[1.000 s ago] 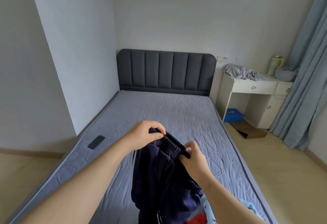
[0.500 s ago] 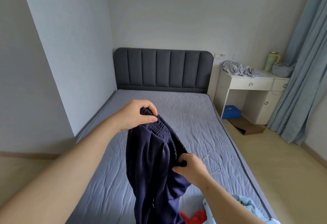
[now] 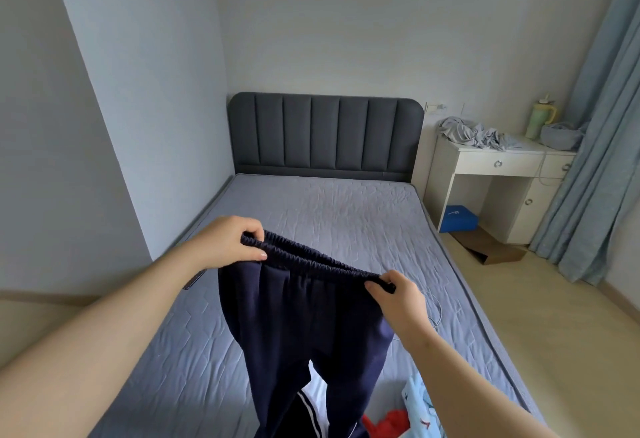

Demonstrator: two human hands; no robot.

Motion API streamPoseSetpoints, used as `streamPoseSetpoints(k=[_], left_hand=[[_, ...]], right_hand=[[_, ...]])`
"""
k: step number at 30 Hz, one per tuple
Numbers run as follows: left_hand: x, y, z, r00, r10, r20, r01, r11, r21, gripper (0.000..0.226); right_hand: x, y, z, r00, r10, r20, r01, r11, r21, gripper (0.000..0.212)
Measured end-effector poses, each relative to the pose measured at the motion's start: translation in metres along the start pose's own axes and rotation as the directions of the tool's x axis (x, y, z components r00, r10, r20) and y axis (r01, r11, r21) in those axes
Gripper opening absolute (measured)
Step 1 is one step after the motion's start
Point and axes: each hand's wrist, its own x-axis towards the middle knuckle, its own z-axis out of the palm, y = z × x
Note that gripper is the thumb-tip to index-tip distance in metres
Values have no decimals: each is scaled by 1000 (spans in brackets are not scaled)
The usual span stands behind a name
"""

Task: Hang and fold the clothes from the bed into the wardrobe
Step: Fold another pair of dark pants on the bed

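The left hand (image 3: 227, 242) pinches one end of the elastic waistband of the navy trousers (image 3: 304, 326); the band stretches rightward to the right hand (image 3: 398, 300), which grips its other end; both legs hang below the hands over the bed (image 3: 346, 216). Beyond the right hand stands a white desk (image 3: 498, 167).

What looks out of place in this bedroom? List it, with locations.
A grey garment lies crumpled on the white desk. Brown cardboard sits askew on the floor beside it, and a white cable trails loose across the mattress.
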Motion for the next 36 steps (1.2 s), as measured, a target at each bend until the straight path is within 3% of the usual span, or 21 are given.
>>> streamPoseSetpoints(k=[5, 10, 13, 15, 17, 20, 24, 26, 28, 31, 34, 36], left_hand=[[3, -4, 0, 972, -47, -232, 24, 994, -104, 19], [4, -4, 2, 969, -82, -233, 30, 975, -218, 20], [4, -8, 0, 945, -190, -266, 89, 933, -348, 34], [4, -9, -6, 900, -293, -322, 116, 874, -473, 41], [7, -6, -14, 870, -359, -339, 102, 803, -587, 35], [14, 2, -30, 862, -393, -321, 67, 715, -696, 22], [26, 14, -68, 849, -375, -371, -23, 677, -736, 14], [28, 23, -91, 848, -324, -419, -78, 706, -704, 11], [27, 32, -117, 847, -266, -460, -145, 716, -683, 9], [20, 41, -154, 890, -198, -412, -203, 637, -743, 9], [12, 42, -185, 965, -141, -221, -143, 423, -895, 25], [10, 42, -198, 982, -89, -168, -127, 348, -929, 38]], right_hand=[[6, -21, 3, 998, -58, -25, 61, 991, 123, 24], [9, -31, 3, 1000, -16, -25, 22, 960, 280, 17], [9, -37, -4, 1000, 29, 1, -27, 941, 338, 34], [12, -48, -10, 991, 87, 103, -125, 878, 461, 40], [15, -61, -18, 958, 109, 265, -249, 773, 584, 29], [21, -87, -27, 930, 98, 355, -297, 769, 565, 12], [39, -138, -34, 982, 23, 187, -125, 822, 556, 7], [47, -162, -43, 998, -30, 61, -9, 830, 557, 12], [53, -181, -55, 994, -106, 24, 72, 807, 586, 14], [55, -201, -79, 976, -186, 114, 68, 756, 651, 10], [54, -215, -96, 935, -220, 277, -43, 706, 707, 4], [53, -223, -104, 879, -273, 391, -117, 671, 732, 16]])
